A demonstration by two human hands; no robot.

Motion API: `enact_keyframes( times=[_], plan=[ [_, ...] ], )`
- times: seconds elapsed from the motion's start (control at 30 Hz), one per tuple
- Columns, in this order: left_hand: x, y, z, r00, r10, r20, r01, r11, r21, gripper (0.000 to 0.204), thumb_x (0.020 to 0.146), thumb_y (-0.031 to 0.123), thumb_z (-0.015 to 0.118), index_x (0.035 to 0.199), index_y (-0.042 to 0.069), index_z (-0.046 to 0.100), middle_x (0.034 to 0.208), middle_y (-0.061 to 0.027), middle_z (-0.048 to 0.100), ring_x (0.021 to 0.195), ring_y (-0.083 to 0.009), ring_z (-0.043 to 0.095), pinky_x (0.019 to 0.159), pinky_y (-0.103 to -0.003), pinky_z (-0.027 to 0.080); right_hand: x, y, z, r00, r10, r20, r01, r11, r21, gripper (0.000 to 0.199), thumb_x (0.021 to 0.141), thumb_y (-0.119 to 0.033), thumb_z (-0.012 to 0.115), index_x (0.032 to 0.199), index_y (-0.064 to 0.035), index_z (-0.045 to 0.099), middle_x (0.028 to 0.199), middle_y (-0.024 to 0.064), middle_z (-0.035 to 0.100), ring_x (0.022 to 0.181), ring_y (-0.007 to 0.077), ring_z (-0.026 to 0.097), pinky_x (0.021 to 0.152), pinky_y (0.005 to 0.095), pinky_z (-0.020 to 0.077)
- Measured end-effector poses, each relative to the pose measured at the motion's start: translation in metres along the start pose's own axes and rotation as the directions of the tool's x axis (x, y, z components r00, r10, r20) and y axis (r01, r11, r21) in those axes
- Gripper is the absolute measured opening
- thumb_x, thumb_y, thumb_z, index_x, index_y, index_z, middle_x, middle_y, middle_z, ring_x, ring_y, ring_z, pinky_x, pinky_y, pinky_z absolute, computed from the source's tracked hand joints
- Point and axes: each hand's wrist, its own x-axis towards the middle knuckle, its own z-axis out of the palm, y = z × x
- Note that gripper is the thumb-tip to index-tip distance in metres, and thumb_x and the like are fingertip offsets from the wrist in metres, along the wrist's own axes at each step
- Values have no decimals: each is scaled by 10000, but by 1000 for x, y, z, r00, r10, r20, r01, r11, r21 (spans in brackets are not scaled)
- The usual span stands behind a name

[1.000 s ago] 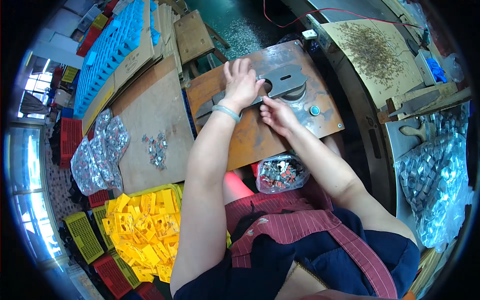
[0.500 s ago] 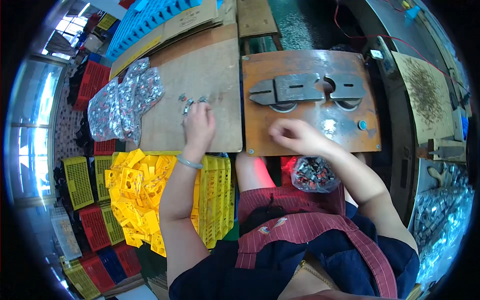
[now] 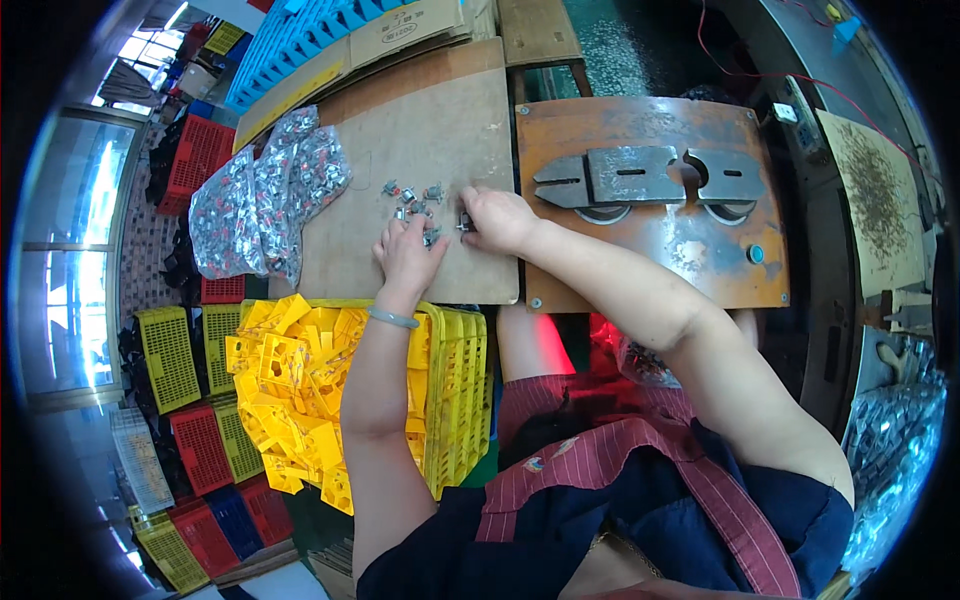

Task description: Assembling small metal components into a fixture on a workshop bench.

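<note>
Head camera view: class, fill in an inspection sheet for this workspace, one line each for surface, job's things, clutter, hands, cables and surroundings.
Surface: brown board beside a rusty orange metal plate carrying a grey steel fixture.
Job's things: small metal parts loose on the board, at the fingertips.
Clutter: clear bags of metal parts on the board's left edge.
Hands: left hand and right hand both on the board at the small parts; grip too small to tell.
Cables: red wire beyond the plate.
Surroundings: yellow crate of yellow plastic pieces, stacked red and yellow crates, blue trays.
</note>
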Motion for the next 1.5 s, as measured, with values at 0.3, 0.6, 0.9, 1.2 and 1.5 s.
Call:
enact_keyframes(
  times=[0.3, 0.6, 0.9, 1.2, 1.5],
  plan=[
    [12, 3, 13, 925, 307, -224, -337, 935, -113, 136, 914, 180, 558, 957, 72, 630, 889, -168, 604, 829, -370, 594, 713, -465, 479, -57, 34, -30, 995, 85, -58, -56, 922, 384, 351, 732, -227, 753, 971, -16, 606, 785, 115, 668, 802, 314, 664, 734, 406, 521],
    [15, 22, 8, 922, 204, -330, -277, 942, -190, 284, 909, 339, 590, 992, 69, 615, 930, -175, 632, 900, -363, 614, 836, -474, 452, -117, 76, -29, 967, 250, -51, -120, 622, 774, 350, 794, -176, 772, 1029, 4, 586, 728, 8, 597, 668, 82, 545, 633, 259, 477],
    [39, 73, 1, 948, 305, 86, -277, 929, -246, 406, 852, 408, 660, 1103, 94, 600, 1040, -137, 618, 995, -349, 594, 851, -476, 453, -197, 107, -49, 935, 345, -82, -64, 393, 917, 320, 823, -131, 757, 1064, -22, 576, 740, -30, 585, 659, 48, 528, 623, 213, 454],
    [54, 121, -9, 970, 52, 236, -66, 997, 49, 511, 872, 478, 615, 1062, 6, 570, 992, -232, 632, 964, -388, 612, 830, -453, 485, -216, 180, -99, 698, 716, 8, 118, -126, 985, 222, 895, -215, 695, 942, -48, 555, 763, -11, 568, 623, 64, 519, 561, 204, 454],
    [94, 306, -3, 831, 522, -193, -286, 103, -953, 329, 810, 86, 720, 1067, 19, 525, 910, -184, 670, 899, -296, 675, 769, -379, 529, -201, 198, -114, 674, 738, -36, 249, -180, 952, 216, 876, -183, 718, 874, -51, 547, 703, 0, 553, 573, 81, 498, 505, 222, 421]
  ],
)
